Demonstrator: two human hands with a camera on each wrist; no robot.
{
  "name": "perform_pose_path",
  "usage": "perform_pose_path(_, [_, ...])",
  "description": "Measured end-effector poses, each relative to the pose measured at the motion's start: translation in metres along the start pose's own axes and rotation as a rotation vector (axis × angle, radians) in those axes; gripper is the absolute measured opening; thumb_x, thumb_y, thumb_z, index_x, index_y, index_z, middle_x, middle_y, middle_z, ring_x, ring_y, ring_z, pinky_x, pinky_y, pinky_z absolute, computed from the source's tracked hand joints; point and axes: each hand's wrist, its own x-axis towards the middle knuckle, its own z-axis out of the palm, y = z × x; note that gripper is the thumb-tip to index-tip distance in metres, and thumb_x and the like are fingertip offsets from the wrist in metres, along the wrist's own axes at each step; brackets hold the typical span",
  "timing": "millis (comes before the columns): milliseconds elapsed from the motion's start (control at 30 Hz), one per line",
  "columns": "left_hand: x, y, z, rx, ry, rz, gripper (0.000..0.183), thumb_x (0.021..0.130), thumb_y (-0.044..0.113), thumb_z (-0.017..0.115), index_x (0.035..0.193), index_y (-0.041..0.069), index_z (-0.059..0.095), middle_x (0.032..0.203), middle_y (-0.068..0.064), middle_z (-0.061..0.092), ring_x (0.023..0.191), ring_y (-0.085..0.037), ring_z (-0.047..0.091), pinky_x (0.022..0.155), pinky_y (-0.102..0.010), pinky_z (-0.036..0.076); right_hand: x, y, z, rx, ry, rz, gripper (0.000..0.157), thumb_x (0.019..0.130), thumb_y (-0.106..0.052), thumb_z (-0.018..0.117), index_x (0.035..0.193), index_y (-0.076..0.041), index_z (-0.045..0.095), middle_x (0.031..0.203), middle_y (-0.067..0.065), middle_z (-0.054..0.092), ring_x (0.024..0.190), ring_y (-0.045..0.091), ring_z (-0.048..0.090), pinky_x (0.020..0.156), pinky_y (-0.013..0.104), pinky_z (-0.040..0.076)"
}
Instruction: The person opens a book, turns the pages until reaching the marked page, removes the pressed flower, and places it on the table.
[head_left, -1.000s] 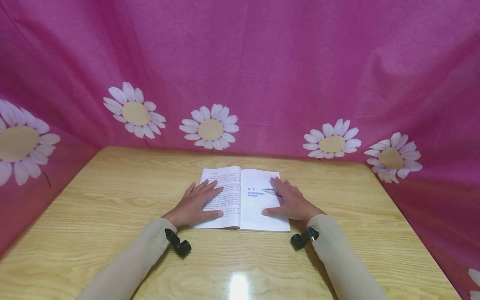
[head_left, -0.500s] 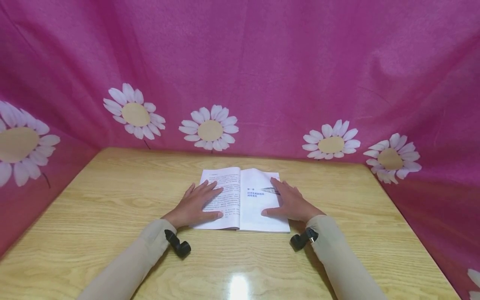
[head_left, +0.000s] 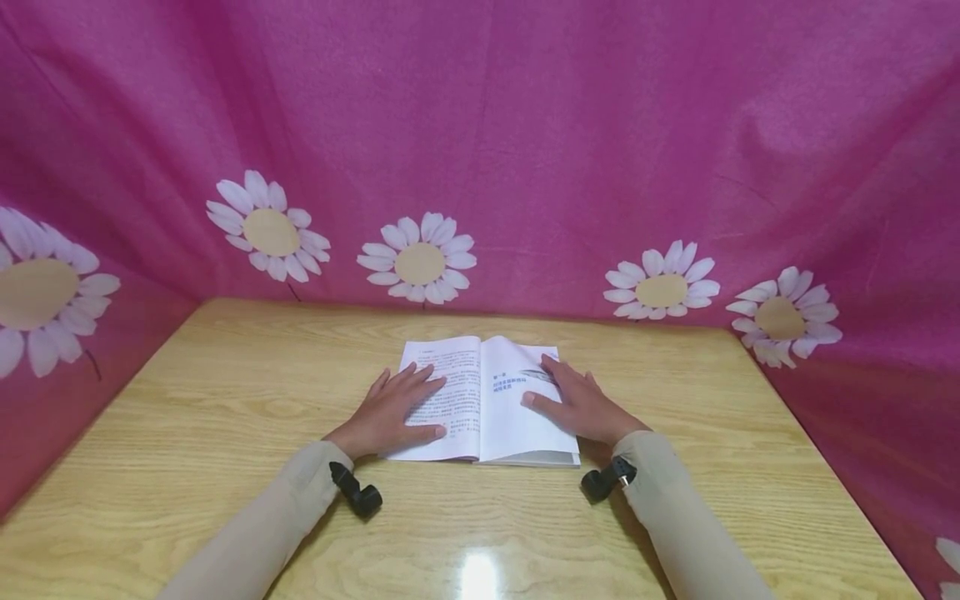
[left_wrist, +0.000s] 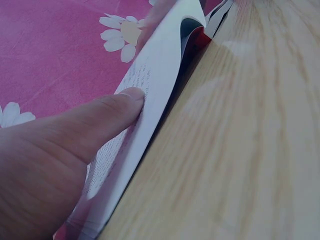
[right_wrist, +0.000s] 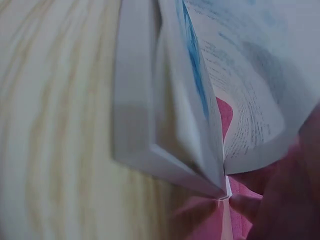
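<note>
An open book [head_left: 461, 358] lies on the wooden table, with dense text on its left page and a blue heading beside a dark picture on its right page [head_left: 510, 429]. My left hand [head_left: 384, 412] rests on the left page, fingers spread; its thumb [left_wrist: 107, 117] lies straight on the paper in the left wrist view. My right hand [head_left: 585, 406] pinches the right page at its outer side, thumb on top. That page's lower edge stands off the page block [right_wrist: 132, 100]. In the right wrist view a printed sheet [right_wrist: 270, 85] curls up beside the fingers.
The pale wooden table [head_left: 225, 375] extends around the book. A pink cloth [head_left: 540, 167] with white daisies hangs behind it and at both sides. A black camera [head_left: 367, 500] is strapped on the left wrist, another [head_left: 597, 485] on the right.
My right thumb has moved up the page toward the index finger. The right page has bulged and its lower edge has lifted, showing the sheets beneath. My left hand has stayed put.
</note>
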Motion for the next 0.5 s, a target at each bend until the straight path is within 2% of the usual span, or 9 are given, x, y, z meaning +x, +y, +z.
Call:
perform_pose_path(167, [0.0001,-0.0003,-0.0002,-0.001,0.003,0.003,0.083,0.083,0.067,0.057,0.151,0.025,0.035,0.160,-0.003,0.021,0.148,-0.028,0.009,0.116,-0.054,-0.001,-0.0005,0.0003,-0.0017,0.090,-0.007,0.011,0.085,0.090,-0.074,0.030,0.156,-0.022,0.016,0.160,-0.003,0.019,0.148,0.023,0.009,0.116,0.051,-0.009])
perform_pose_path(267, [0.0001,-0.0004,-0.0002,-0.007,0.004,0.002,0.083,0.083,0.068,0.057,0.151,0.025,0.035,0.160,-0.003,0.021,0.148,-0.028,0.010,0.116,-0.055,-0.001,-0.0007,0.0013,-0.0028,0.148,-0.003,0.043,0.079,0.092,-0.073,0.025,0.156,-0.026,0.016,0.160,-0.005,0.018,0.147,0.020,0.008,0.117,0.048,-0.010])
perform_pose_path(500, [-0.0005,0.0000,-0.0001,-0.021,0.013,0.006,0.082,0.083,0.066,0.058,0.150,0.024,0.036,0.159,-0.004,0.023,0.148,-0.029,0.010,0.116,-0.055,-0.001,-0.0022,0.0009,-0.0051,0.261,0.019,0.071,0.070,0.095,-0.067,0.029,0.154,-0.029,0.023,0.159,-0.003,0.024,0.147,0.021,0.010,0.117,0.047,-0.009])
